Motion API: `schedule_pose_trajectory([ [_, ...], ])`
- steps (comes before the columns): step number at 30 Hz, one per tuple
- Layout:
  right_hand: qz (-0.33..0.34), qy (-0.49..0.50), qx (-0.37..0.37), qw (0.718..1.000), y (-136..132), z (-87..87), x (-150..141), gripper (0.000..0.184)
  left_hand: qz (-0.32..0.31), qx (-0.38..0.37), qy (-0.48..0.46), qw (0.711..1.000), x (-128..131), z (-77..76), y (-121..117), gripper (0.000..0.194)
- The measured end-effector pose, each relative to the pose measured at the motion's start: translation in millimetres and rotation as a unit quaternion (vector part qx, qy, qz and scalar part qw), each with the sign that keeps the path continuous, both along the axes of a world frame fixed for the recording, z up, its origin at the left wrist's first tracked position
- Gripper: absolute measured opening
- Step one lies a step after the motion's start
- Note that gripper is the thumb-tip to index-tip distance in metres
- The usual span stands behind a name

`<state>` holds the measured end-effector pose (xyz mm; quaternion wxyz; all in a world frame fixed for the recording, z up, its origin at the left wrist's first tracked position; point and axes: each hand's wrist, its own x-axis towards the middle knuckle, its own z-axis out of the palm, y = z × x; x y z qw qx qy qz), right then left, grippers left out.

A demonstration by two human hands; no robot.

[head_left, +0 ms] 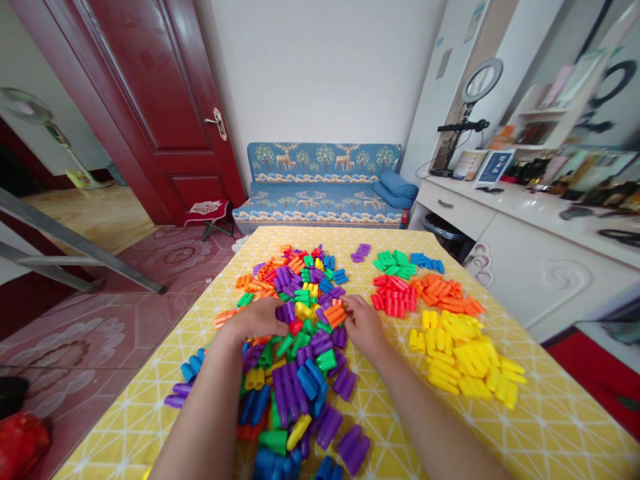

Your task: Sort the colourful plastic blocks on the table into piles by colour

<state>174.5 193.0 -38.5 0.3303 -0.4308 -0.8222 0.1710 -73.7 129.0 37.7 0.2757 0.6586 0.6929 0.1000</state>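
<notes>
Many plastic tube-shaped building blocks lie in a mixed-colour pile [290, 393] on a yellow patterned tablecloth [390, 413]. Reaching into the pile's far part, my left hand [256, 320] has its thumb and fingers closed about a purple block [287, 311]; a red block [295, 327] sits by the thumb. At the pile's right side, my right hand [366, 328] pinches an orange block [335, 315] by its right end. Sorted groups lie to the right: yellow blocks [470, 357], red blocks [395, 297], orange blocks [443, 293], green blocks [395, 263] and blue blocks [427, 263].
Two purple blocks [361, 253] lie apart near the table's far edge. Beyond stands a blue patterned sofa [325, 193]. A white dresser [545, 260] with a ring light [483, 81] is at the right. A red door [150, 87] and small stool [207, 212] are at the left.
</notes>
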Motion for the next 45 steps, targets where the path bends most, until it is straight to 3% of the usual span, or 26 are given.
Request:
schedule_pose_trajectory([
  [4, 0.113, 0.105, -0.060, 0.986, -12, -1.2, -13, 0.061, -0.010, 0.029, -0.094, 0.995, -1, -1.5, 1, 0.015],
  [9, 0.222, 0.120, -0.085, 0.964, -30, 5.3, -22, 0.062, 0.010, 0.062, -0.195, 0.979, -2, -3.5, 1, 0.024],
  [18, 0.163, 0.165, -0.090, 0.969, -42, 21.3, -27, 0.035, -0.021, 0.025, -0.342, 0.939, 6, 0.9, 0, 0.037],
  [22, 0.148, 0.225, -0.121, 0.955, -41, 21.6, -31, 0.015, -0.019, 0.018, -0.359, 0.933, 10, 0.4, 1, 0.040],
  [27, 0.129, 0.316, -0.164, 0.926, -39, 20.1, -32, 0.018, -0.016, 0.011, -0.414, 0.910, 14, 0.8, 3, 0.063],
  [30, 0.137, 0.343, -0.185, 0.911, -38, 17.6, -32, 0.020, -0.015, -0.007, -0.416, 0.909, 15, 0.0, 3, 0.069],
  [35, 0.159, 0.388, -0.231, 0.878, -37, 18.8, -28, 0.020, -0.053, -0.021, -0.362, 0.930, 5, 0.5, -4, 0.044],
  [38, 0.193, 0.402, -0.239, 0.863, -38, 23.3, -25, 0.021, -0.068, -0.009, -0.295, 0.953, -4, 7.5, -9, 0.052],
  [41, 0.237, 0.370, -0.232, 0.868, -41, 25.6, -22, 0.024, -0.071, 0.026, -0.247, 0.966, -3, 17.2, -12, 0.066],
  [45, 0.272, 0.271, -0.180, 0.906, -43, 23.3, -24, 0.027, -0.091, 0.054, -0.284, 0.953, 16, 20.4, -6, 0.056],
])
